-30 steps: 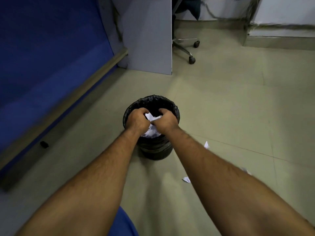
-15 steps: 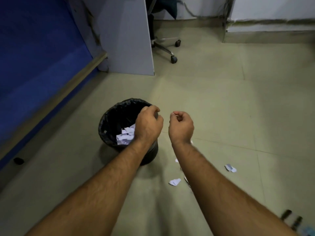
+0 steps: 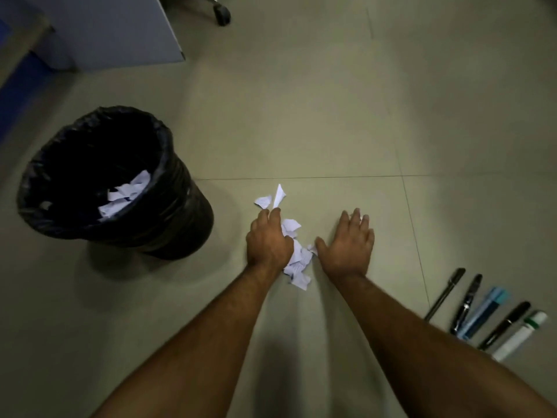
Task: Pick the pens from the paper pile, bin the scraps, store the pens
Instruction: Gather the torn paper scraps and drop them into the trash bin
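Torn white paper scraps (image 3: 297,262) lie in a small heap on the floor between my two hands, with two more pieces (image 3: 272,199) just beyond. My left hand (image 3: 268,239) rests on the left side of the heap, fingers lightly bent over the scraps. My right hand (image 3: 346,242) lies flat on the floor to the right of the heap, fingers spread, a bit of paper under its fingertips. The black-lined bin (image 3: 177,188) stands at the left with scraps (image 3: 125,196) inside. Several pens and markers (image 3: 482,312) lie in a row at the right.
A grey partition panel (image 3: 120,28) stands at the top left, with a chair castor (image 3: 223,16) behind it. A blue wall panel (image 3: 15,82) runs along the left edge. Bare floor tiles (image 3: 331,116) stretch beyond the hands.
Both hands left the bin after dropping paper in it, swung right and came down to the floor on either side of the scrap heap. The view tilted down; the pens came into sight.
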Tool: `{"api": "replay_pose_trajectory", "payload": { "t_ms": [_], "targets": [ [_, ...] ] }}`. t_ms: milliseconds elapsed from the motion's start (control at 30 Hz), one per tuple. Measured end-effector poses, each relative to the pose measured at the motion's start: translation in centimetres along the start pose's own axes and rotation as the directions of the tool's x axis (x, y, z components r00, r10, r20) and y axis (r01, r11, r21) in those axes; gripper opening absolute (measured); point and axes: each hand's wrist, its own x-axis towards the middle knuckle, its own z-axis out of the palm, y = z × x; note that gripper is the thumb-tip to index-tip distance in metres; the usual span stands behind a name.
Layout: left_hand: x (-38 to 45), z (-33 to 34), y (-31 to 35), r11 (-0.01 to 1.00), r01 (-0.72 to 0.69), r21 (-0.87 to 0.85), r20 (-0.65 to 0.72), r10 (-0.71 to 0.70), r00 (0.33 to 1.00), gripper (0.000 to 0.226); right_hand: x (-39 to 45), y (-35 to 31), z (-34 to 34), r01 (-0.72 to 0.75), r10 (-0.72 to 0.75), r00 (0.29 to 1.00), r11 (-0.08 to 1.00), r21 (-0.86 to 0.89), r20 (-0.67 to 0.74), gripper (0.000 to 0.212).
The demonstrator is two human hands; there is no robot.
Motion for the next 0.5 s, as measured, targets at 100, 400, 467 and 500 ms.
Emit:
{"api": "replay_pose_trajectory", "payload": {
  "t_ms": [100,400,467,500],
  "targets": [
    [1.3,1.1,-0.4,0.999,-0.020,0.024,-0.031,0.021,0.999,0.052,0.6,0.8,1.3,0.086,-0.086,0.995,0.996,-0.004,0.057,0.080],
    [5.1,2.2,-2.0,0.979,-0.056,0.197,-0.061,0.069,0.996,0.062,-1.8,-0.2,3.5,0.304,-0.304,0.952,0.940,0.158,-0.022,0.063],
    [7.0,2.4,-2.6,0.980,-0.033,0.196,0.047,0.025,0.999,0.069,-2.0,0.0,3.7,0.333,-0.331,0.943,0.928,0.167,-0.043,0.066],
    [7.8,2.4,-2.7,0.981,-0.049,0.188,0.129,0.025,0.991,0.072,-2.0,-0.1,3.7,0.345,-0.342,0.938,0.923,0.172,-0.051,0.067]
  ]
}}
